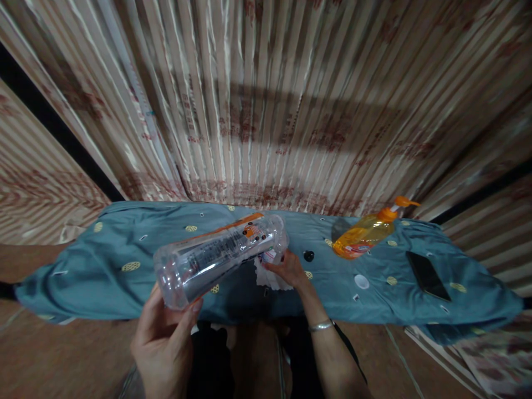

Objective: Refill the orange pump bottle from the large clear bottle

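Note:
A clear plastic bottle [216, 260] with a black, white and orange printed label is tilted above the cloth, its far end pointing up and right. My left hand [166, 332] grips its near end, thumb in front and fingers beneath. Lower, beyond the bottle's other end, my right hand [291, 269] has its fingers closed at a small white printed packet [272, 280] with a jagged edge. The bottle partly covers these fingertips and the packet. A silver bangle sits on my right wrist.
A teal patterned cloth [166, 221] covers the narrow table. On it, rightward, are a small black round piece [308, 256], an orange pump bottle [361, 238], a white disc [361, 281] and a dark phone [428, 275]. A striped curtain [266, 111] hangs behind.

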`<act>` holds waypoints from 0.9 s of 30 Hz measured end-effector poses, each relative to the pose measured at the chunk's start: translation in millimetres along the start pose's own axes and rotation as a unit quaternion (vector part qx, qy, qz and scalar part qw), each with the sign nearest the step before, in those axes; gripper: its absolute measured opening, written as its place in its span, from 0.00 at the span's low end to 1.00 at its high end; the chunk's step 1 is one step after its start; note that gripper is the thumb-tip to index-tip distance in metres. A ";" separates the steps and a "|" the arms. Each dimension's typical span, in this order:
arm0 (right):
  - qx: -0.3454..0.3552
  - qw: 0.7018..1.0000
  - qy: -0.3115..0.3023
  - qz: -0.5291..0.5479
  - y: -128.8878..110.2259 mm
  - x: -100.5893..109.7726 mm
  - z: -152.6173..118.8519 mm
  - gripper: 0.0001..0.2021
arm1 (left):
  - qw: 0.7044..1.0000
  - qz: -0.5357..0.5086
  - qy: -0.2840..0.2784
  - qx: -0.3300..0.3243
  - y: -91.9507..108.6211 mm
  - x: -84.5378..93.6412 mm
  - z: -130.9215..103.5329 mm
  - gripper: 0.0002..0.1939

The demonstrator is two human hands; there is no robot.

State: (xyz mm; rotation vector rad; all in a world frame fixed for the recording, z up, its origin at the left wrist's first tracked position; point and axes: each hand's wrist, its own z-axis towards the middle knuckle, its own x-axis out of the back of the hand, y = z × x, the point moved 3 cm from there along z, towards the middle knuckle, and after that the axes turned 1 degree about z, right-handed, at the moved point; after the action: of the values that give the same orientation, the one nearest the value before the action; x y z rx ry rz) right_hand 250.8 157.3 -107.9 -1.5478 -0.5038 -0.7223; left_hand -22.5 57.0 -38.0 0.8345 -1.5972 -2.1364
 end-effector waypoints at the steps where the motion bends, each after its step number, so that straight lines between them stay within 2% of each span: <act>1: -0.001 1.000 0.000 -0.002 0.2 -0.3 0.1 0.18 | 1.000 -0.001 0.001 0.002 0.0 0.0 0.0 0.26; 19: -0.002 1.000 0.006 0.008 3.6 -1.4 1.0 0.17 | 1.000 0.024 0.006 -0.015 3.0 -2.9 1.6 0.25; 27: 0.000 1.000 -0.001 0.013 2.3 -2.1 0.9 0.19 | 1.000 -0.011 0.013 -0.007 6.3 -7.4 2.7 0.24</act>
State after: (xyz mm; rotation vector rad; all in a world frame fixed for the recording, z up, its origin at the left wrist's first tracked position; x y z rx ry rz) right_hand 251.1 158.2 -111.0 -1.5533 -0.4845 -0.7006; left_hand -19.0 61.4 -29.6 0.8755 -1.5656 -2.1415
